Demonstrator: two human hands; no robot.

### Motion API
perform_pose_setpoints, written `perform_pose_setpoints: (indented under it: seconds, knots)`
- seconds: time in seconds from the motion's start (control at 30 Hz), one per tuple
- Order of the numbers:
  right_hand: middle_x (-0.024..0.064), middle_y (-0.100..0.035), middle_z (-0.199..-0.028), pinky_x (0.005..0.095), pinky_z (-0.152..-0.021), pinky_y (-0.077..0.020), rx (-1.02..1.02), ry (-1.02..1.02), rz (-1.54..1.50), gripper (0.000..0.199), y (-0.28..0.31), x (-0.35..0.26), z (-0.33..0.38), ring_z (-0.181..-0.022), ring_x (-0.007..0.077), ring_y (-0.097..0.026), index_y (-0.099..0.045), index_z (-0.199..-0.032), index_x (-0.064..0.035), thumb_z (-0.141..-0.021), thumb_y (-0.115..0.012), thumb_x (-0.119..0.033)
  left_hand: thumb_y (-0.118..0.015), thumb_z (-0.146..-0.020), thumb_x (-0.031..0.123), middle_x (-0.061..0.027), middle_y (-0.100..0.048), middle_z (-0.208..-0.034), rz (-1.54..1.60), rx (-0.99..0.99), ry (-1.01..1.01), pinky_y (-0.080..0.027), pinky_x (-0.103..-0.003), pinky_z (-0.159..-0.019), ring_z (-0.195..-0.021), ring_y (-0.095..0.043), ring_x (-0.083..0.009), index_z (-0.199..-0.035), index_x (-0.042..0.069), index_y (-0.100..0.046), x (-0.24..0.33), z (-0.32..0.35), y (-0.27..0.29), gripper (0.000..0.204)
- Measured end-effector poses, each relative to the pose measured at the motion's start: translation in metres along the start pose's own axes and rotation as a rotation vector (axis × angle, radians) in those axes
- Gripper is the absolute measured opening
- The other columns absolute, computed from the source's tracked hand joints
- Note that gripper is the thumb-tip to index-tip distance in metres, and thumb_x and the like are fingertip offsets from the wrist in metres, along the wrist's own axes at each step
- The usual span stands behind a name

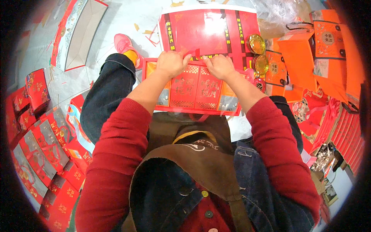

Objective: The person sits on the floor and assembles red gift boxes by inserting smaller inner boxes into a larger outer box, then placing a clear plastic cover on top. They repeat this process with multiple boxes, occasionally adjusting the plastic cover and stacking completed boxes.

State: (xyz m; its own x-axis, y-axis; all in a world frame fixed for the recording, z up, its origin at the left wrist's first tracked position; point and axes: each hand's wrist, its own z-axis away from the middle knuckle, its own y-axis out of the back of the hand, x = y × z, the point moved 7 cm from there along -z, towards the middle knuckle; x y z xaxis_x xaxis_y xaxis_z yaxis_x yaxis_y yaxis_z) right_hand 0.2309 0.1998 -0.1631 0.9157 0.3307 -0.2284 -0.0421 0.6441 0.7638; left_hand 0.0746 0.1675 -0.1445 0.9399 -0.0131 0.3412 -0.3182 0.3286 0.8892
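Red boxes [38, 143] lay stacked at the left. The left hand [171, 63] pinched the far rim of the tray [195, 91] — fingers clenched on its edge. The tray rested across the lap, long axis left to right. The right hand [219, 66] gripped the same rim just beside it — both equally near. Gold tins [256, 43] sat further right.

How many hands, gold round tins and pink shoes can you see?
Hands: 2, the left hand and the right hand, both on the far edge of the red tray box
Gold round tins: 2, stacked at the right
Pink shoes: 1
Total: 5
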Motion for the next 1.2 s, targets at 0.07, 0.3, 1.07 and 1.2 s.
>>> perform_pose_setpoints:
  seconds: [0.07, 0.3, 1.07, 1.2]
  knots:
    - [0.0231, -0.063, -0.094, 0.0509, -0.087, -0.0400, -0.006, 0.012, -0.014, 0.065, 0.006, -0.001, -0.005, -0.097, 0.0367, -0.058, -0.068, -0.087, -0.0012, -0.092, -0.024, -0.050, -0.036, -0.092, 0.042, -0.0188, -0.064, -0.077, 0.009, -0.011, 0.016, -0.046, -0.046, -0.071, -0.077, -0.063, -0.0335, -0.084, 0.003, -0.064, -0.001, -0.001, -0.002, 0.049]
    - [0.0211, -0.062, -0.099, 0.0447, -0.088, -0.0422, 0.142, 0.149, -0.219, 0.059, 0.018, 0.045, 0.006, -0.100, 0.0354, -0.057, -0.065, -0.094, -0.0005, -0.091, -0.035, -0.051, -0.038, -0.091, 0.047, -0.0196, -0.064, -0.088, 0.140, -0.266, -0.049, -0.047, -0.047, -0.073, -0.084, -0.061, -0.0366, -0.091, 0.004, -0.062, -0.030, 0.005, -0.002, 0.049]
    - [0.0133, -0.058, -0.091, 0.0411, -0.086, -0.0367, 0.521, 0.108, 0.086, 0.052, -0.001, 0.027, 0.047, -0.092, 0.0295, -0.054, -0.054, -0.088, -0.0031, -0.081, -0.053, -0.055, -0.050, -0.080, 0.060, -0.0170, -0.064, -0.084, -0.066, -0.127, -0.020, -0.048, -0.045, -0.070, -0.084, -0.061, -0.0343, -0.091, 0.008, -0.059, -0.072, 0.030, 0.009, 0.054]
    - [0.0132, -0.058, -0.090, 0.0444, -0.087, -0.0349, 0.468, 0.042, 0.048, 0.054, -0.002, 0.032, 0.040, -0.094, 0.0296, -0.053, -0.057, -0.091, -0.0027, -0.080, -0.054, -0.055, -0.052, -0.080, 0.059, -0.0172, -0.064, -0.088, -0.049, -0.187, 0.083, -0.048, -0.044, -0.073, -0.087, -0.061, -0.0342, -0.095, 0.008, -0.059, -0.068, 0.028, 0.014, 0.053]
